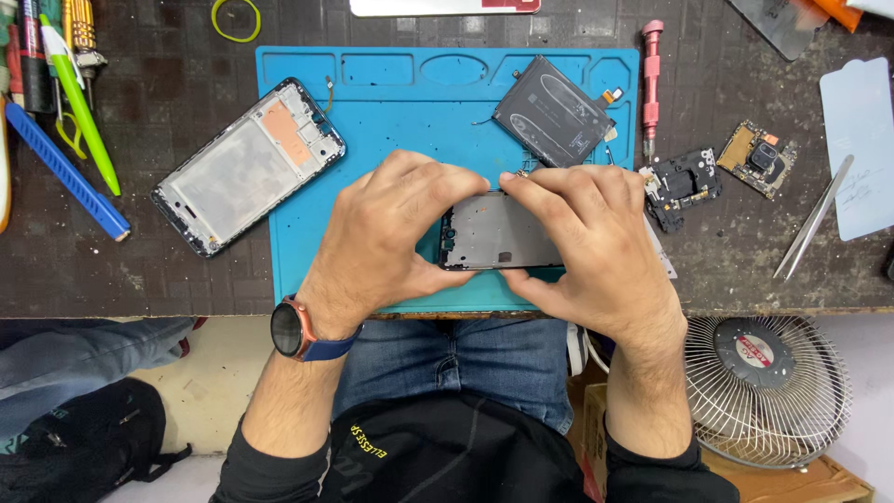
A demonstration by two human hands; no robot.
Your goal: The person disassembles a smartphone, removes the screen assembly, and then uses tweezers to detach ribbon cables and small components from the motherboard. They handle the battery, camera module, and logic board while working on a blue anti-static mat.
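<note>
Two hands grip a dark phone frame (pixel 498 233) on the blue mat (pixel 307 233), near edge of the surface. Left hand (pixel 391 228) curls shut on its left end; right hand (pixel 596 247) closes over its right half, hiding it. Far right lies a black battery (pixel 554 112) with a pale label, print unreadable.
</note>
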